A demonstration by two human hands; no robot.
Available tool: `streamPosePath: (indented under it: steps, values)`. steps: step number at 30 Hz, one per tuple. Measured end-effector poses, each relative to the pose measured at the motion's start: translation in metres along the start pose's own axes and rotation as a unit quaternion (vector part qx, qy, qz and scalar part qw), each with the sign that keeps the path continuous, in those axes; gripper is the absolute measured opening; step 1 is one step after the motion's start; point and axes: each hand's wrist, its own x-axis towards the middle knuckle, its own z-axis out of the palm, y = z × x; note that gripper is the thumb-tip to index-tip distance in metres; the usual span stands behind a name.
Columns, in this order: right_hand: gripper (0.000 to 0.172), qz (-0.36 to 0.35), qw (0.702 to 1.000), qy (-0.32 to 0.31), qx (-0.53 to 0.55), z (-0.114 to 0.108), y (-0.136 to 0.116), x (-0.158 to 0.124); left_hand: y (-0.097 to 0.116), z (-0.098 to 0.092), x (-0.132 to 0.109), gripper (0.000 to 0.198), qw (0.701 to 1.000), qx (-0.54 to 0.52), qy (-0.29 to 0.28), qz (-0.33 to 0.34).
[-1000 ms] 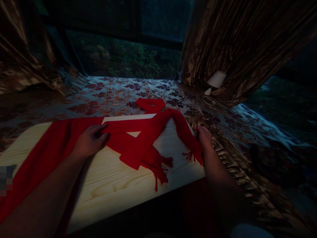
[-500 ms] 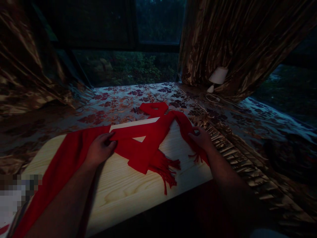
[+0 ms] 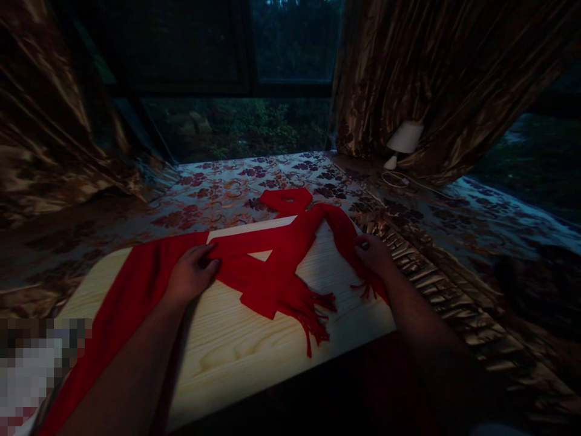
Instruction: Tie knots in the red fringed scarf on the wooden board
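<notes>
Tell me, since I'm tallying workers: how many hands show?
2. The left hand is at the red cloth, left of centre; the right hand is at the cloth's rightmost strip. The pixelated lower-left patch could hide more.

hands [image 3: 193, 274] [image 3: 376, 254]: 2 | fringed red scarf ends [image 3: 302, 297] [image 3: 373, 283]: 2 | wooden tabletop [image 3: 218, 348]: 1 | lamp [image 3: 405, 138]: 1 | curtains [image 3: 49, 121] [image 3: 408, 66]: 2

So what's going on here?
A person has both hands on red fringed cloth laid out on a pale wooden table. The left hand is at the end of a flat strip; the right hand is at a length along the table's right side. It's too dark to tell how firmly either grips. The bands cross mid-table, with fringe spread toward the near edge.
</notes>
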Motion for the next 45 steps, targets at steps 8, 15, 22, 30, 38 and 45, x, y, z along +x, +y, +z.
streamPosePath:
  steps: [8, 15, 22, 30, 38, 45]
  values:
    - [0.031, 0.021, 1.000, -0.004, 0.004, -0.006, -0.012, 0.004, -0.003, 0.003, 0.001, 0.059, 1.000, 0.011, 0.000, 0.015]
    - [0.029, 0.036, 0.910, -0.085, 0.405, -0.052, -0.023, -0.009, 0.000, 0.005, 0.000, 0.060, 1.000, 0.001, 0.005, 0.010]
    - [0.045, -0.043, 0.860, -0.442, 0.252, -0.060, -0.047, -0.002, -0.002, 0.008, 0.000, 0.060, 1.000, -0.001, 0.016, 0.015]
    - [0.084, 0.096, 0.975, -0.201, -0.014, -0.028, -0.045, 0.028, -0.004, 0.011, 0.000, 0.059, 0.999, -0.006, 0.025, 0.019]
    - [0.094, 0.089, 0.889, -0.259, 0.368, -0.041, -0.071, 0.001, -0.003, 0.012, 0.000, 0.059, 1.000, -0.009, 0.025, 0.010]
    - [0.097, -0.029, 0.868, -0.134, 0.477, -0.082, -0.110, -0.003, 0.000, 0.012, -0.002, 0.058, 1.000, 0.005, 0.028, 0.004]
